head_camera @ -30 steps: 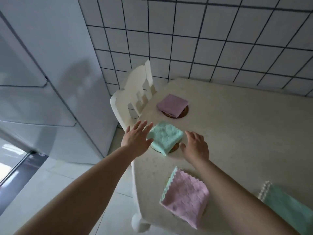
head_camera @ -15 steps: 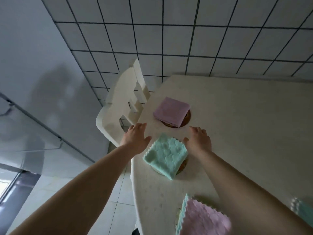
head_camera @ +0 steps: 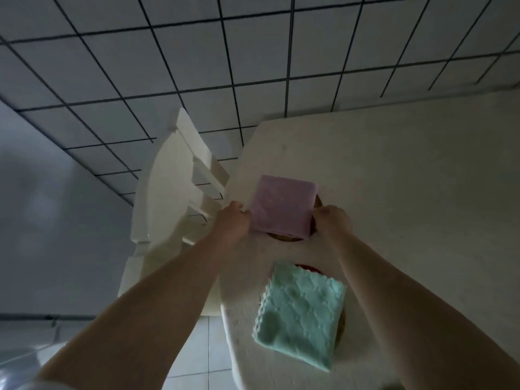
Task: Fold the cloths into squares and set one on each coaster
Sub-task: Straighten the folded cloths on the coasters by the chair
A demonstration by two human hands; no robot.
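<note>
A folded pink cloth [head_camera: 282,205] lies on a brown round coaster [head_camera: 284,237] near the table's far left edge. My left hand [head_camera: 233,220] pinches the cloth's left side and my right hand [head_camera: 333,220] holds its right side. Closer to me, a folded mint-green cloth [head_camera: 301,313] rests on a second coaster [head_camera: 342,325], of which only the rim shows. Neither hand touches the green cloth.
The cream table [head_camera: 408,178] stretches to the right. A white chair [head_camera: 174,198] stands against the table's left edge. A white tiled wall [head_camera: 253,52] rises behind, and a pale tiled floor [head_camera: 202,347] lies below left.
Both hands moved from the green cloth forward to the pink cloth and closed on its two sides. The view tilted up, so the nearer pink cloth dropped out of sight.
</note>
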